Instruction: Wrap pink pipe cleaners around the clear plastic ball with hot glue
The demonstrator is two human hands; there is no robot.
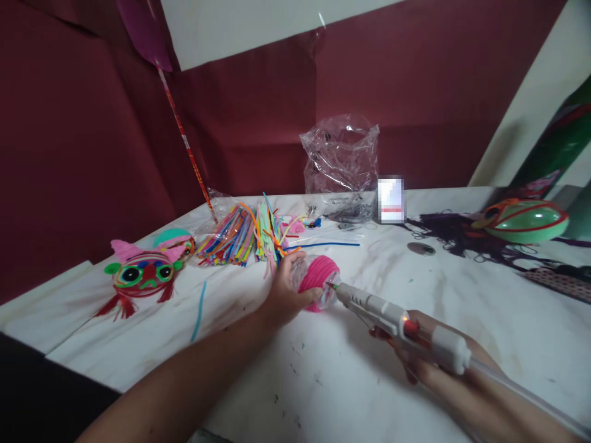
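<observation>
My left hand (pixel 289 288) is closed around a clear plastic shell partly wound with pink pipe cleaner (pixel 319 275), holding it just above the white table (pixel 323 369). My right hand (pixel 427 351) grips a white hot glue gun (pixel 397 320), with a glue stick trailing back past my wrist. The gun's nozzle touches the near right side of the pink shell.
A heap of coloured pipe cleaners (pixel 244 237) lies behind my left hand. A finished pink and red mask figure (pixel 141 274) sits at the left, with a loose light blue pipe cleaner (pixel 199 311) near it. A crumpled clear bag (pixel 341 160) stands at the back. A green and red shell (pixel 526 220) lies far right.
</observation>
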